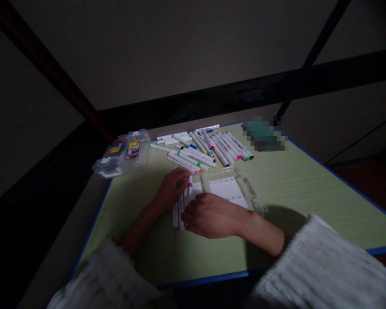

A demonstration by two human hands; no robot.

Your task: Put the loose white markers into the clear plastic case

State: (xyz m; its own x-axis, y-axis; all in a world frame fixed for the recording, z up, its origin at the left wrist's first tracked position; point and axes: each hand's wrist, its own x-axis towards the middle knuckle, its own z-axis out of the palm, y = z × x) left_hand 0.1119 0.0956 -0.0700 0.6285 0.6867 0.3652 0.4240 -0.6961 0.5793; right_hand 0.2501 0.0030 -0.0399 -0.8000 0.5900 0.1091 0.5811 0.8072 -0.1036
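A clear plastic marker case (250,189) lies open on the table in front of me, with several white markers (176,214) side by side in its left part. One marker with a purple band (190,185) lies lengthwise over that part. At its far end, the fingers of my left hand (173,187) are closed on it. My right hand (209,214) is curled over its near end, and those fingertips are mostly hidden beneath the hand. White inserts (227,191) with printed marks show in the case's right part.
Loose markers (196,156) with coloured ends are spread behind the case, and a row of markers (228,146) lies to their right. A closed clear case (138,148) with labels stands at the back left. A blurred green object (263,134) lies back right. Blue edging (341,178) borders the table.
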